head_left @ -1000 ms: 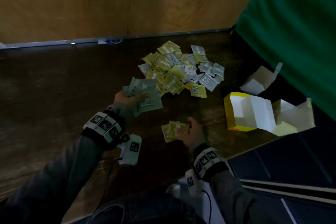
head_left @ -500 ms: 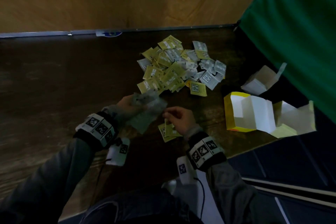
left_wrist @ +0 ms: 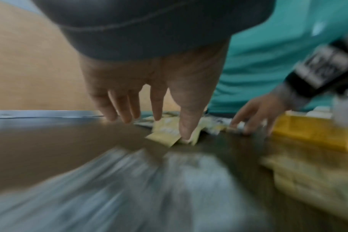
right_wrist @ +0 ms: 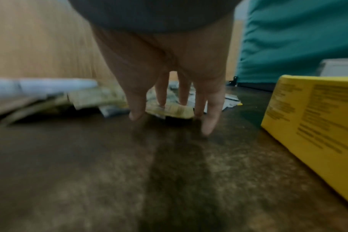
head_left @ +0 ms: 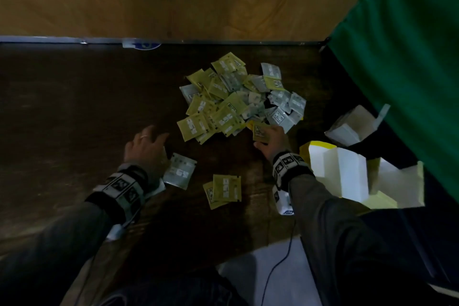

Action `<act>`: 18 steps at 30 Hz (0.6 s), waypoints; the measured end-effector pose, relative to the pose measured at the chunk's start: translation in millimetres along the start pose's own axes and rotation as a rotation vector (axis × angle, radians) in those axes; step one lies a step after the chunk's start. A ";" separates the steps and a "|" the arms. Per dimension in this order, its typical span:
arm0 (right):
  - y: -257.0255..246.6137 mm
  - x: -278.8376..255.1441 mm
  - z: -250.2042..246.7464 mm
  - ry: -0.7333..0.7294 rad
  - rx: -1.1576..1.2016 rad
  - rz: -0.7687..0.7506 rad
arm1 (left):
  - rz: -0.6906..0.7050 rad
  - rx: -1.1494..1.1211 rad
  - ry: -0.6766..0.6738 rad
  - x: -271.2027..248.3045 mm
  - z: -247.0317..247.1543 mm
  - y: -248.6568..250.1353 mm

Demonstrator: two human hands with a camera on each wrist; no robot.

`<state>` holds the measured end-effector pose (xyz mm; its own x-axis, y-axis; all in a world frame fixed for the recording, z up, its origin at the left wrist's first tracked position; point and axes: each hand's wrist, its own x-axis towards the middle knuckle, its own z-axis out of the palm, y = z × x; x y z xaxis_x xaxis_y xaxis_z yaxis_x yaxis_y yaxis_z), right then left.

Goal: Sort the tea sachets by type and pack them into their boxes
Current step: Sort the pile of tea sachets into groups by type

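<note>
On the dark wooden table (head_left: pixel 74 119), far right, yellow box (head_left: pixel 330 169) sits open, flaps splayed, white inside, no sachets visible in it; printed side wall shows in right wrist view (right_wrist: pixel 312 119). White box (head_left: pixel 352 126) behind it near the green cloth (head_left: pixel 402 45), also open, contents can't be made out. Mixed pile of sachets (head_left: pixel 238 99) mid-table, yellow ones mostly on its left, grey ones mostly on its right, lying flat at all angles, overlapping, no common direction. Right hand (head_left: pixel 269 143) at the near right edge of the pile, fingers stretched down onto a yellow sachet (head_left: pixel 260 133) lying flat, corners roughly diagonal to the table edge; fingertips (right_wrist: pixel 136 115) touch table and sachet, nothing gripped. Left hand (head_left: pixel 146 146) to the left of the pile, palm down, fingers spread and relaxed, holding nothing; left wrist view blurred but shows straight fingers (left_wrist: pixel 155 102) above the table. Grey sachets (head_left: pixel 180 171) stacked flat just beside the left wrist, long axis tilted slightly from the near table edge. Small stack of yellow sachets (head_left: pixel 224 190) lies flat between the two forearms, near edge of table, top one squarish, the one beneath fanned out to the left.
</note>
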<state>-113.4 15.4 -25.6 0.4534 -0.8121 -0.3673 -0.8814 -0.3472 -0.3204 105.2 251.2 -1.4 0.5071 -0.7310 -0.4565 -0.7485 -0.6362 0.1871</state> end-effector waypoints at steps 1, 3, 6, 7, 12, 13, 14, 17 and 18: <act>0.3 4.3 0.9 -0.036 -0.039 -0.001 | 0.044 -0.042 0.030 6.2 -2.1 12.2; 0.3 7.5 5.0 -0.043 -0.086 -0.003 | 0.101 -0.130 0.056 24.0 -8.7 37.8; -0.2 4.7 8.0 0.005 -0.140 0.010 | -0.001 -0.300 0.054 59.7 -16.0 71.1; 0.7 3.2 7.6 -0.002 -0.169 0.016 | -0.070 -0.371 0.053 70.2 -17.6 80.0; 4.6 -8.0 6.0 0.036 -0.185 -0.048 | -0.322 -0.432 0.007 99.6 -16.5 101.4; 3.8 -7.0 6.3 0.060 -0.138 -0.065 | -0.328 -0.396 0.000 102.0 -13.8 102.1; 2.1 -4.0 6.1 0.072 -0.086 -0.078 | -0.326 -0.371 0.002 103.5 -11.4 102.7; -7.1 9.0 4.8 0.019 0.024 -0.078 | -0.326 -0.405 -0.005 104.6 -5.6 99.6; -9.7 11.4 4.3 -0.002 0.014 -0.053 | -0.319 -0.452 -0.014 105.7 -4.0 96.4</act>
<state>-99.1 11.5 -30.4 0.4992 -0.7922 -0.3510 -0.8544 -0.3825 -0.3518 88.3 111.7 -28.1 0.6711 -0.4830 -0.5624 -0.2992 -0.8705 0.3907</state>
